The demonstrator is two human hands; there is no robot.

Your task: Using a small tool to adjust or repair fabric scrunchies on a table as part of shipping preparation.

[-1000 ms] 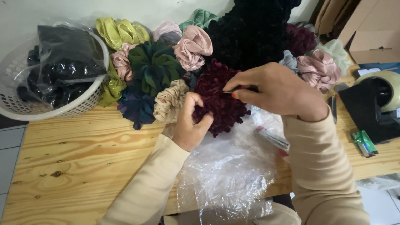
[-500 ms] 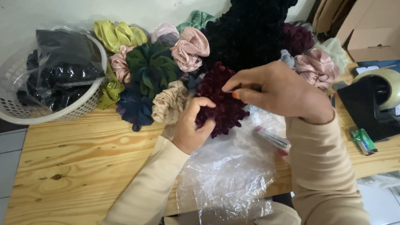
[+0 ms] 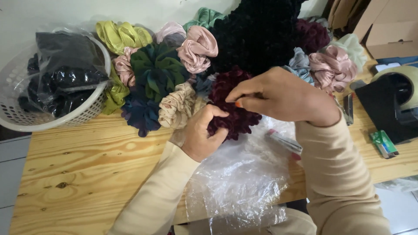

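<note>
Clearly soft and light, the maroon velvet scrunchie [image 3: 233, 114] sits clamped in both grips: left hand [image 3: 201, 135] bunching its lower edge, right hand [image 3: 283, 95] pinching its top; squashy folds suit pinching anywhere.

basket [image 3: 26, 122] left of scrunchie pile [image 3: 174, 82], tape dispenser [image 3: 392, 109] right, table [image 3: 87, 174] beneath
</note>
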